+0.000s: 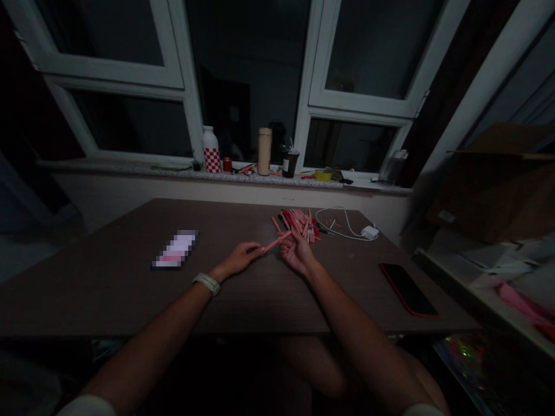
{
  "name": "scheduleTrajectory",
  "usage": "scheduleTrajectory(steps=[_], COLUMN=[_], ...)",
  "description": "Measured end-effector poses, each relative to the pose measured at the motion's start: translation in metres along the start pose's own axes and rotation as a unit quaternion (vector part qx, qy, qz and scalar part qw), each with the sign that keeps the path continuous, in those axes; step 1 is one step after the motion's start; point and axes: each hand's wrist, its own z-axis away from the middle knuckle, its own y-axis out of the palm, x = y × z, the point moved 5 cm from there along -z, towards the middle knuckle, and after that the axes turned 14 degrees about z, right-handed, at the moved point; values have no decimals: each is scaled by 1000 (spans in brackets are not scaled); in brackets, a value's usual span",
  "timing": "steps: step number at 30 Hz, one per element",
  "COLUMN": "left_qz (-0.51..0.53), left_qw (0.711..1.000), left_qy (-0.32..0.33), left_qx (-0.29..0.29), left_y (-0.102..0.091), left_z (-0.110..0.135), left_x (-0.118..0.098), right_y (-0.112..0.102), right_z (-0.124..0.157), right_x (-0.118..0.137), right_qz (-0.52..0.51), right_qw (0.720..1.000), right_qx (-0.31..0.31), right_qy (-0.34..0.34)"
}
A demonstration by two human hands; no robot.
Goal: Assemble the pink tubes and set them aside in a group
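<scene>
A slim pink stick (276,242), shaped like a pen, is held between my two hands above the dark table (243,312). My left hand (241,258) pinches its lower left end between thumb and fingers. At the upper right end, the fingers of my right hand (297,252) are closed around it. Just behind my right hand lies a loose pile of pink, red and white sticks (300,221). It is too dark to make out exactly what kind of sticks they are.
A lit phone (177,250) lies on the left of the table, a dark phone (407,289) on the right. Near the pile are a white cable and charger (369,232). Bottles (264,151) and a cup (290,162) line the windowsill. A cardboard box (494,190) stands at right.
</scene>
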Motion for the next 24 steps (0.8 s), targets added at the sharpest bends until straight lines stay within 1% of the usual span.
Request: scheduleTrajectory(steps=[2, 5, 8, 11, 13, 15, 17, 19, 21, 24], left_qz=[-1, -16, -50, -90, -127, -187, -201, -244, -262, -305], left_qw=[1000, 1000, 996, 984, 975, 958, 949, 931, 921, 899], left_qy=[1, 4, -17, -38, -39, -53, -61, -93, -110, -154], left_qx=[3, -22, -78, -147, -180, -213, -237, -255, -267, -274], left_y=[-2, -10, -28, -51, -64, -76, -85, -91, -95, -98], left_z=[-1, -7, -20, -39, -54, -70, -85, -98, -110, -124], left_x=[2, 4, 9, 15, 18, 22, 27, 33, 39, 47], right_y=[3, 5, 4, 4, 5, 4, 3, 3, 3, 3], right_z=[0, 0, 0, -1, -3, -5, -7, -8, -8, -8], right_x=[-2, -6, -12, -18, -23, -26, -29, -30, -30, -30], right_qz=[-19, -32, 11, 73, 108, 128, 139, 149, 157, 161], right_qw=[1000, 999, 998, 995, 992, 991, 990, 989, 987, 987], right_qx=[20, 30, 10, 9, 14, 14, 7, -1, -6, -12], right_qy=[9, 26, 53, 67, 60, 46, 33, 26, 18, 4])
